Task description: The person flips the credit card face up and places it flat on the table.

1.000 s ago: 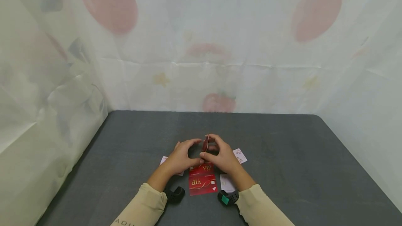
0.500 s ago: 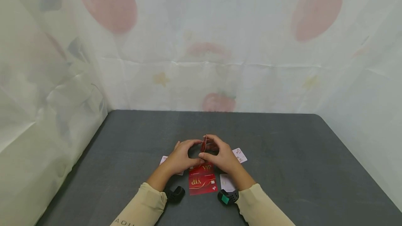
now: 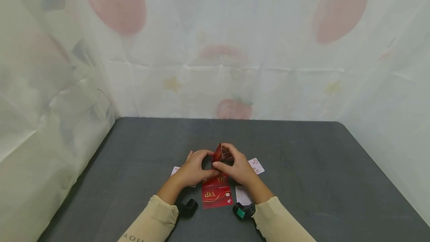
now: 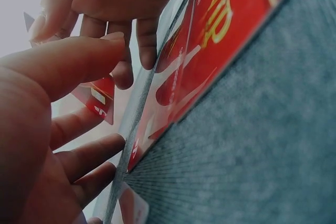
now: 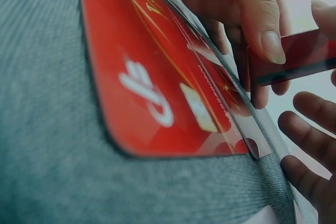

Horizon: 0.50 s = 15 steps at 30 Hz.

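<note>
In the head view my right hand (image 3: 235, 163) pinches a red card (image 3: 217, 153) on edge, thumb low and index finger high. A thin pale edge runs along its right side; I cannot tell whether a second card is there. My left hand (image 3: 195, 167) holds the same card from the left. Its thumb lies on the card's face in the right wrist view, with fingers behind the card (image 5: 299, 56). Below the hands a red VIP card (image 3: 216, 198) lies flat, with another red card (image 3: 220, 179) just beyond it, partly hidden by the fingers.
Pale cards with pink print lie around the hands: one at the right (image 3: 256, 166), one by the right wrist (image 3: 242, 196), one partly under the left hand (image 3: 175, 170). Black bands sit on both wrists. The dark table (image 3: 302, 167) meets printed curtains (image 3: 268, 85) behind.
The held red card has turned so that more of its red face shows, and shifted slightly left. The hands have barely moved; the cards on the table stay put.
</note>
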Each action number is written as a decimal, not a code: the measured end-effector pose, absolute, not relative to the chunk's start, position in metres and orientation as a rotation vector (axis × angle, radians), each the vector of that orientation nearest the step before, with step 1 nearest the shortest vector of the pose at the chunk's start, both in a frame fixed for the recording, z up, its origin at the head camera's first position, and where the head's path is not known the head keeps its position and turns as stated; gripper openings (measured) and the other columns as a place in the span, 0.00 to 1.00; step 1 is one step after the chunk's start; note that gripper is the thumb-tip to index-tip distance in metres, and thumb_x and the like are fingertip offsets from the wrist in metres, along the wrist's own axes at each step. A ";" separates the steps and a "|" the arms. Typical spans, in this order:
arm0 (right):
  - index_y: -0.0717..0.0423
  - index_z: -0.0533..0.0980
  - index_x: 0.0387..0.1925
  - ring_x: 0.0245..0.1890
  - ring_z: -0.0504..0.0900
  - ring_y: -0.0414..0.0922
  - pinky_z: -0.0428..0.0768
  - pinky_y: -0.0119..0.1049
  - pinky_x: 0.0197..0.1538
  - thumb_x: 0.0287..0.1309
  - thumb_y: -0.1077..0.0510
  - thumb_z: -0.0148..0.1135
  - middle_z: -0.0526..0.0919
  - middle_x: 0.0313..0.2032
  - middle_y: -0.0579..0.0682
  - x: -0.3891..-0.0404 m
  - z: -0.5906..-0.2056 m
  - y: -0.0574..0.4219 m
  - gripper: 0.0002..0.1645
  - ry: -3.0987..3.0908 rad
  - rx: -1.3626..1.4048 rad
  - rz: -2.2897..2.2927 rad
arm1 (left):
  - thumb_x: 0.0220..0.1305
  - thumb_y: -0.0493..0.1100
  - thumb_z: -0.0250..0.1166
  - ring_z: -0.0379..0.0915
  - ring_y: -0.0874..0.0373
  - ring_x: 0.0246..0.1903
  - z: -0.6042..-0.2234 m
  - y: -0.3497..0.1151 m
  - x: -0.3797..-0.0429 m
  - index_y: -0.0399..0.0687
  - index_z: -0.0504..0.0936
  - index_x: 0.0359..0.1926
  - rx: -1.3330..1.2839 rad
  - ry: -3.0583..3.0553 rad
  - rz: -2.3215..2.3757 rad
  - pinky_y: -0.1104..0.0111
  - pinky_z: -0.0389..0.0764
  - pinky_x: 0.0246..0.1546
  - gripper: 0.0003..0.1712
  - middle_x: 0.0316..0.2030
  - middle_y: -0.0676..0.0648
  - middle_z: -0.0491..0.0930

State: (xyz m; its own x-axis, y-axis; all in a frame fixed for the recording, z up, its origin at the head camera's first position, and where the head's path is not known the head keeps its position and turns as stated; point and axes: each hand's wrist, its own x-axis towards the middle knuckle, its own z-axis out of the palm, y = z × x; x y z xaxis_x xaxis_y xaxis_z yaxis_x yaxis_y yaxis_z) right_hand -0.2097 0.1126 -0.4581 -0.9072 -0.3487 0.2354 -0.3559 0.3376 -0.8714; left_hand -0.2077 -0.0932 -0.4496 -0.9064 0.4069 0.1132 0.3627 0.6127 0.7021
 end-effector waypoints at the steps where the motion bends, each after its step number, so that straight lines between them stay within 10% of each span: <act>1: 0.50 0.63 0.70 0.51 0.79 0.50 0.75 0.54 0.59 0.58 0.53 0.69 0.80 0.54 0.48 -0.210 -0.459 0.113 0.40 -2.563 0.670 1.673 | 0.54 0.57 0.74 0.65 0.48 0.66 -0.450 -0.093 -0.208 0.53 0.75 0.59 0.652 2.768 1.186 0.38 0.36 0.72 0.33 0.59 0.50 0.76; 8: 0.30 0.57 0.72 0.47 0.80 0.45 0.77 0.50 0.55 0.59 0.47 0.68 0.80 0.53 0.46 -0.211 -0.461 0.114 0.44 -2.553 0.660 1.669 | 0.56 0.54 0.72 0.65 0.48 0.66 -0.450 -0.093 -0.207 0.49 0.74 0.61 0.615 2.757 1.193 0.41 0.36 0.72 0.34 0.59 0.48 0.75; 15: 0.37 0.57 0.74 0.47 0.78 0.43 0.77 0.47 0.55 0.59 0.47 0.69 0.78 0.54 0.46 -0.212 -0.461 0.114 0.45 -2.560 0.654 1.636 | 0.58 0.53 0.71 0.65 0.48 0.67 -0.451 -0.094 -0.209 0.49 0.73 0.63 0.613 2.758 1.198 0.41 0.37 0.72 0.34 0.60 0.48 0.75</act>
